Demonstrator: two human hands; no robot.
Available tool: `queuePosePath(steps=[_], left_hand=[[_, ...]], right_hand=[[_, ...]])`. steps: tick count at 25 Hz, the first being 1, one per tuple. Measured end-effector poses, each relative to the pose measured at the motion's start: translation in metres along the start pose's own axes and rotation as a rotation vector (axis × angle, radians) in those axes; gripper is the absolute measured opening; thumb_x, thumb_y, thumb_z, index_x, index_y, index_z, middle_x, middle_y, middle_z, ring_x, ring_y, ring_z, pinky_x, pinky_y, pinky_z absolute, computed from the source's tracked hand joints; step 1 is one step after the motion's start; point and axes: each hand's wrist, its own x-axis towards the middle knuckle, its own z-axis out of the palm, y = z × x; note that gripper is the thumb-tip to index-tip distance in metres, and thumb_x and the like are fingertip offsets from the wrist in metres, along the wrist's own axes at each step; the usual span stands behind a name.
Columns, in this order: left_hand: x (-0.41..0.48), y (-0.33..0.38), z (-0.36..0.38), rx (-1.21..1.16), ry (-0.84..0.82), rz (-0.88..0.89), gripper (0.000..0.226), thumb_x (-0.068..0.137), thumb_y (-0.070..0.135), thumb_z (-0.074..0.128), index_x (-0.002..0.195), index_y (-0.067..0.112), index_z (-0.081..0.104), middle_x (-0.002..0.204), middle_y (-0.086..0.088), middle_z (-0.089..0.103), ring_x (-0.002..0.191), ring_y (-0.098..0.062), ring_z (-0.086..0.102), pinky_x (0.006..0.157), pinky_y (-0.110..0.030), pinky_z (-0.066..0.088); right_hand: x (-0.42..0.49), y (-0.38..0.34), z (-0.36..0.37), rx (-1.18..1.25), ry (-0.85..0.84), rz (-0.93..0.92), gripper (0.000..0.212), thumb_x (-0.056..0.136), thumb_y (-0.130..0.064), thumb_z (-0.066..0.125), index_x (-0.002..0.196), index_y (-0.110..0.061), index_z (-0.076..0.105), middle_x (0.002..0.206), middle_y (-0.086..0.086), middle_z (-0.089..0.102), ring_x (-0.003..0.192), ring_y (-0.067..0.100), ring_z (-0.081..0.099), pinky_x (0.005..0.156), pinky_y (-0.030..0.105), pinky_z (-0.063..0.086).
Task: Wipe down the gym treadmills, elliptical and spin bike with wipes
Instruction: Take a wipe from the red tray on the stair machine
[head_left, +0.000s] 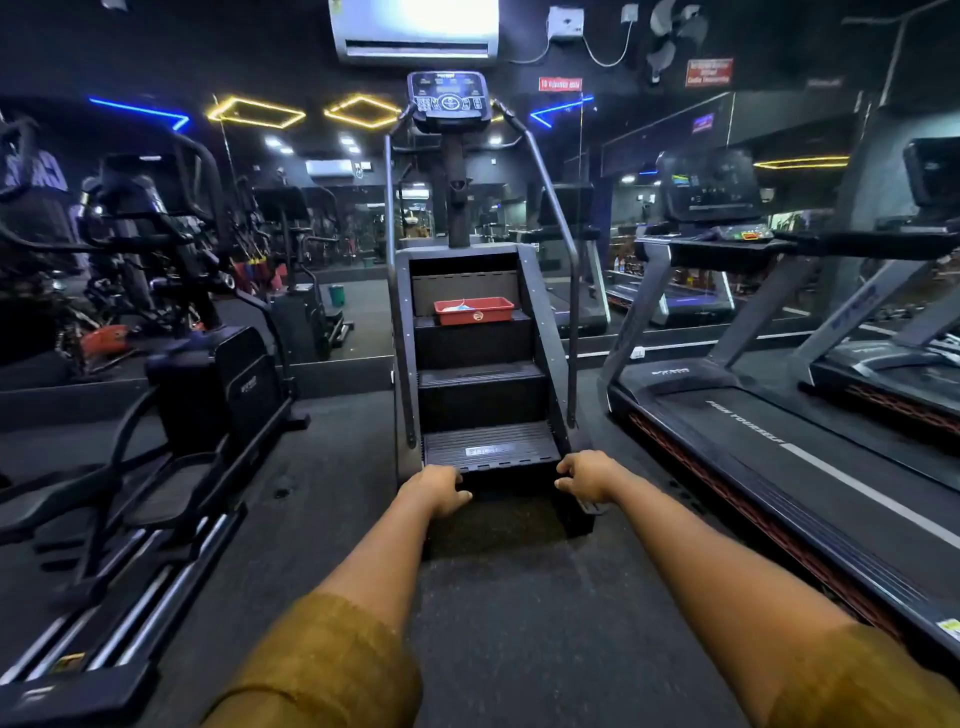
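Fingers: both sets curl loosely inward with nothing in them; no wipe shows in either palm.
Left hand (435, 488): stretched forward, empty, hovering in front of the lowest step of the black stair-climber machine with grey side rails (480, 395).
Right hand (584, 475): stretched forward alongside it, equally empty, near the step's right corner.
Wipes: likely in the shallow red plastic tray (474, 310) sitting on an upper step; something pale lies inside, too small to identify.
Machines to clean: the black elliptical trainer with silver floor rails (171, 395) stands to the left; the long dark treadmill with a white belt stripe (789, 457) lies to the right, a second beyond it. A spin bike I cannot pick out.
Progress: judged barely begun, since no wipe is in hand.
Risk: the tray rests on a movable step; leaning on the steps to reach it could shift them and tip it. Dim lighting may also hide missed patches.
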Motion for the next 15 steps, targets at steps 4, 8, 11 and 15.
queuePosePath(steps=[4, 8, 11, 15], left_hand=[[0.083, -0.002, -0.004, -0.019, -0.044, -0.016, 0.045, 0.097, 0.035, 0.047, 0.136, 0.011, 0.048, 0.136, -0.011, 0.051, 0.123, -0.027, 0.048, 0.101, -0.036, 0.041], [0.174, -0.011, -0.004, -0.033, -0.083, -0.028, 0.045, 0.097, 0.034, 0.048, 0.135, 0.010, 0.048, 0.135, -0.011, 0.051, 0.124, -0.025, 0.048, 0.102, -0.036, 0.040], [0.264, -0.027, -0.006, -0.056, -0.080, -0.022, 0.044, 0.096, 0.035, 0.049, 0.132, 0.010, 0.049, 0.134, -0.011, 0.051, 0.121, -0.026, 0.049, 0.099, -0.034, 0.041], [0.384, -0.047, -0.016, -0.048, -0.109, -0.036, 0.045, 0.096, 0.033, 0.048, 0.135, 0.010, 0.048, 0.136, -0.011, 0.050, 0.122, -0.025, 0.050, 0.099, -0.033, 0.042]], right_hand=[[0.087, 0.023, -0.006, 0.048, 0.005, 0.005, 0.039, 0.095, -0.032, 0.049, 0.129, -0.014, 0.052, 0.130, 0.008, 0.054, 0.119, 0.025, 0.050, 0.098, 0.031, 0.040], [0.184, 0.046, -0.009, 0.090, -0.008, 0.044, 0.039, 0.093, -0.033, 0.051, 0.129, -0.017, 0.052, 0.131, 0.007, 0.053, 0.119, 0.023, 0.050, 0.099, 0.031, 0.039], [0.273, 0.061, -0.010, 0.103, -0.005, 0.045, 0.040, 0.093, -0.032, 0.052, 0.130, -0.016, 0.051, 0.131, 0.006, 0.053, 0.120, 0.022, 0.049, 0.099, 0.031, 0.038], [0.387, 0.068, -0.019, 0.151, -0.037, 0.069, 0.040, 0.094, -0.029, 0.052, 0.132, -0.015, 0.049, 0.132, 0.006, 0.053, 0.120, 0.021, 0.050, 0.100, 0.031, 0.039]])
